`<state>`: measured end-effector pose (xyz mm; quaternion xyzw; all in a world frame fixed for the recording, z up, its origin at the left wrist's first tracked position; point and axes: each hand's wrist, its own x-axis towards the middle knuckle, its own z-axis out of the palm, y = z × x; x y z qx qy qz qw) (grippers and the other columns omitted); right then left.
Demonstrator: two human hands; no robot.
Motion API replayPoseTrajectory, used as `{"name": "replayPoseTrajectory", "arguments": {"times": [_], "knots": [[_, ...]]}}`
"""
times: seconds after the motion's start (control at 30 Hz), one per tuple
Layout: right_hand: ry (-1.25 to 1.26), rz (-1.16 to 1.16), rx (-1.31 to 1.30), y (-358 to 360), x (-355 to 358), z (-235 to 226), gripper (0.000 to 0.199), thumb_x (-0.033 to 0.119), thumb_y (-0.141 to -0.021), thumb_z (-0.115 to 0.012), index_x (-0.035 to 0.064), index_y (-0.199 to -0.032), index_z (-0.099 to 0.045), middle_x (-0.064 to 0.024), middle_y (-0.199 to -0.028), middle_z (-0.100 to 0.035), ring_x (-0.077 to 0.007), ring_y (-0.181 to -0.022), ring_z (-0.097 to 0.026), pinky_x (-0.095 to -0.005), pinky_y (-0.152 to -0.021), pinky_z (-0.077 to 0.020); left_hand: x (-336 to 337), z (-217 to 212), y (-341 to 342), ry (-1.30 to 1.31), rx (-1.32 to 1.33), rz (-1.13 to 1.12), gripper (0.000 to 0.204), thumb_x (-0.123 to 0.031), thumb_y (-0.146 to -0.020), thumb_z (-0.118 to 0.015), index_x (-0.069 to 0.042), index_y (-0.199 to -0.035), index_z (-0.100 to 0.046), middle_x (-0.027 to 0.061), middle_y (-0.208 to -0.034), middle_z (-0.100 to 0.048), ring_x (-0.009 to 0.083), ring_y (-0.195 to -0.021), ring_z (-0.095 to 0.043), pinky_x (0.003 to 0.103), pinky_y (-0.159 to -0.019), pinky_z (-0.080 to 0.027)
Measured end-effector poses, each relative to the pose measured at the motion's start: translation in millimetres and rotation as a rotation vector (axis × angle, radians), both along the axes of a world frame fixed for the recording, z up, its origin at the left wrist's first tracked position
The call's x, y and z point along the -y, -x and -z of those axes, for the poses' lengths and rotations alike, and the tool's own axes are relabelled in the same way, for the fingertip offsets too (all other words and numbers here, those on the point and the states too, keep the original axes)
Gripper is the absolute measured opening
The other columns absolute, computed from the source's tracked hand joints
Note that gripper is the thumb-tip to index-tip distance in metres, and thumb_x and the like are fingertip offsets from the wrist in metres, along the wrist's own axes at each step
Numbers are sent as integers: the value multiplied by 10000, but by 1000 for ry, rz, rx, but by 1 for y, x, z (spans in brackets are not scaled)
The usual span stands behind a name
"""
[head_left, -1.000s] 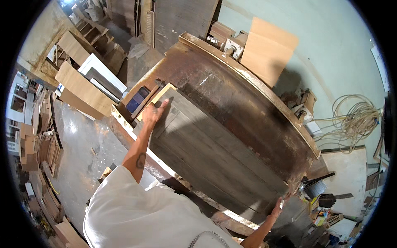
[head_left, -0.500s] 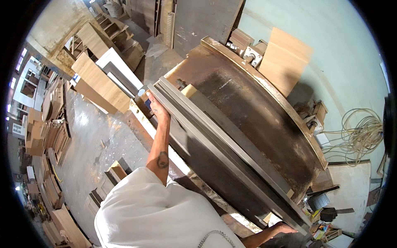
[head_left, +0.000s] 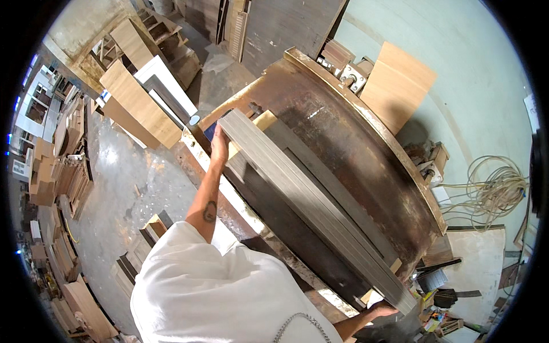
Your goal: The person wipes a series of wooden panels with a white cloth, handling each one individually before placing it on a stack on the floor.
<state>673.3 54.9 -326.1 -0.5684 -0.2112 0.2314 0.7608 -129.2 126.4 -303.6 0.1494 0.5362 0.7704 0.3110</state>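
We see the left hand (head_left: 219,150) clamped on the far end of a long grey panel (head_left: 311,200), fingers wrapped over its edge near the top corner. The right hand (head_left: 382,310) grips the near end of the same panel from below, at the lower right of the view, so the two hands are well apart, one at each end. The panel is tilted up on its long edge and we look mostly along its layered, striped side. It stands over a dark brown table (head_left: 354,148) with a worn, pale rim, and a light wood block (head_left: 264,120) shows just behind the panel's far end.

Beyond the table, a tan board (head_left: 397,86) leans against the pale green wall (head_left: 474,74). A coil of pale hose (head_left: 494,191) lies at the right, near the wall. At the left, light boards (head_left: 134,106) are stacked on a grey floor (head_left: 114,188), with more timber piled along the left edge. The person's white shirt (head_left: 217,291) fills the bottom of the view.
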Motion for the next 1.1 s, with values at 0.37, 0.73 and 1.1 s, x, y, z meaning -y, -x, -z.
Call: {"name": "replayPoseTrajectory", "arguments": {"times": [0.37, 0.73, 1.1], "knots": [[-97, -520, -180, 3, 0, -69, 876, 687, -903, -297, 39, -1486, -211, -205, -1489, -308, -377, -1375, -288, -530, -1143, -194, -5, -33, 32, 19, 165, 358, 818, -690, -924, -228, 1, -1182, -580, 160, -1132, -625, 260, -1024, -604, 392, -923, -487], [87, -789, 222, -6, -13, -62, 674, 417, -960, -405, -13, -1456, -253, -225, -1448, -363, -345, -1324, -377, -485, -1112, -284, -17, -12, 64, 29, 48, 656, 508, -440, -955, -508, -3, -1212, -554, 89, -1185, -591, 219, -1071, -569, 355, -996, -422], [53, -480, -158, -15, -7, -48, 537, 276, -939, -503, -59, -1350, -418, -167, -1289, -538, -289, -1136, -552, -435, -1004, -432, -22, -39, 33, 108, 210, 486, 621, -570, -964, -380, -38, -1245, -532, 73, -1223, -568, 209, -1129, -530, 386, -989, -418]]}}
